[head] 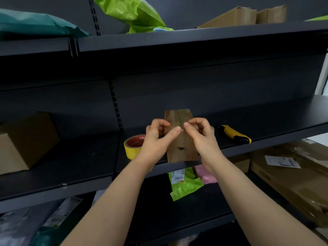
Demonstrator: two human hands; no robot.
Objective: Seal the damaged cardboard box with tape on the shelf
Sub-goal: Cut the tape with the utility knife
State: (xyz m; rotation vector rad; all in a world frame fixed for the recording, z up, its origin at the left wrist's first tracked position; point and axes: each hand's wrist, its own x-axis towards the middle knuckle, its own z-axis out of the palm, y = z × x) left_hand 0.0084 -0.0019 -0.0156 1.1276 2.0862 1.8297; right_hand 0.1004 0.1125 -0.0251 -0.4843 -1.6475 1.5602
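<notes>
Box (182,154) lies lengthwise at the front of the middle shelf (266,112), between a tape roll (132,150) and a yellow knife (232,133). Left hand (157,137) and right hand (201,135) grip its sides with curled fingers, thumbs almost touching over its seam.

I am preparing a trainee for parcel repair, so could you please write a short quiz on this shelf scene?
1. True or false: the tape roll lies to the right of the small cardboard box.
2. Which tool lies on the shelf to the right of that box? A) scissors B) yellow utility knife C) stapler
3. Short answer: over which object are the left hand and the right hand working?

Key: 1 false, it lies to the left; 2 B; 3 the small cardboard box.
</notes>
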